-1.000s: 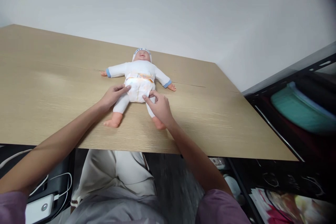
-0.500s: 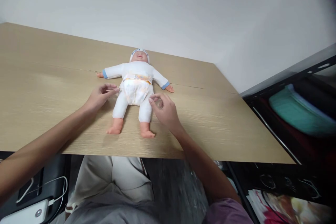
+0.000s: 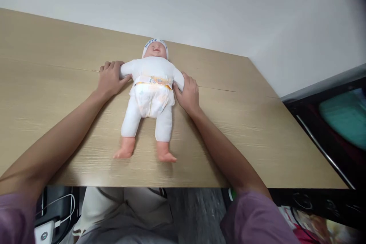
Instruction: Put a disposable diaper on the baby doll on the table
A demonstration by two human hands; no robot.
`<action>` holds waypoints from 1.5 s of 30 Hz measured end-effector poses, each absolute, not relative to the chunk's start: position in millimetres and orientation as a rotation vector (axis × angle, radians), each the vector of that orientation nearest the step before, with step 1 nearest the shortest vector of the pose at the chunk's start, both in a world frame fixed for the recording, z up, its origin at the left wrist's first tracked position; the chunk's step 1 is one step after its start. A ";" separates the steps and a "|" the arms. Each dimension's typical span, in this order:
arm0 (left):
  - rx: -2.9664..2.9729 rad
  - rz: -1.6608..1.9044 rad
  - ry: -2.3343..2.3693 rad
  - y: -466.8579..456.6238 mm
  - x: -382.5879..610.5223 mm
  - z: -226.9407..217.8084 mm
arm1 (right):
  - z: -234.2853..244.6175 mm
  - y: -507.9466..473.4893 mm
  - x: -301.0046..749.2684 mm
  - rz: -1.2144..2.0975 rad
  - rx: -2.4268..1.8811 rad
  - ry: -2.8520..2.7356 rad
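A baby doll (image 3: 153, 66) in white clothing and a printed cap lies on its back on the wooden table, head toward the wall and bare feet toward me. Around its hips sits a diaper (image 3: 151, 101) with a printed orange waistband. My left hand (image 3: 111, 78) is closed over the doll's arm on the left, covering the cuff and the doll's hand. On the other side, my right hand (image 3: 188, 90) grips the doll's other arm, with the thumb near the diaper's side. Both of the doll's hands are hidden under mine.
The light wooden table (image 3: 243, 133) ends at a pale wall (image 3: 200, 7) behind. A dark shelf (image 3: 320, 152) holding a teal item stands at the right. Below the front edge are a white power bank (image 3: 45, 232) with a cable, and my legs.
Both hands have moved up from beside the doll's hips and thighs and closed on its arms. The view has shifted slightly, and the doll appears larger.
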State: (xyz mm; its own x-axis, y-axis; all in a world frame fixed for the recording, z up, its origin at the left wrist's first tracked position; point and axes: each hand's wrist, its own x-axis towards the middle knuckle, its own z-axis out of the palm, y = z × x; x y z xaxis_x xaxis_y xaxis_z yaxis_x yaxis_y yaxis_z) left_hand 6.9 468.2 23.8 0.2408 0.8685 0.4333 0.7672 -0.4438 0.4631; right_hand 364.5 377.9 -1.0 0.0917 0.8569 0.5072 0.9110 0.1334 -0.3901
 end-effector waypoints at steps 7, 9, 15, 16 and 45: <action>2.161 0.796 1.716 455.3 24.1 46.7 | 15.1 364.5 340.6 0.105 -1.745 -1.618; 1.973 0.660 1.685 444.8 32.1 64.3 | 25.4 359.2 332.6 0.171 -1.766 -1.557; 1.842 0.775 1.598 337.4 21.8 121.4 | 67.0 307.0 344.0 0.404 -1.538 -1.598; 1.880 0.810 1.577 303.8 15.8 124.2 | 73.4 292.0 349.3 0.434 -1.474 -1.642; 2.347 0.487 0.921 -29.8 -65.4 21.7 | -18.9 -35.9 259.8 0.964 -1.442 -1.886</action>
State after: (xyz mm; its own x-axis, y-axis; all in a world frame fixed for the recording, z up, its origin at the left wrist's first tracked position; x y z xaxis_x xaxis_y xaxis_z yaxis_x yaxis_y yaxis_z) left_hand -65.4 -29.8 21.7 0.6971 0.7062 0.1240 0.5006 -0.6032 0.6210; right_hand 259.8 -35.9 -18.9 -0.2551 0.9668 0.0139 0.5551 0.1582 -0.8166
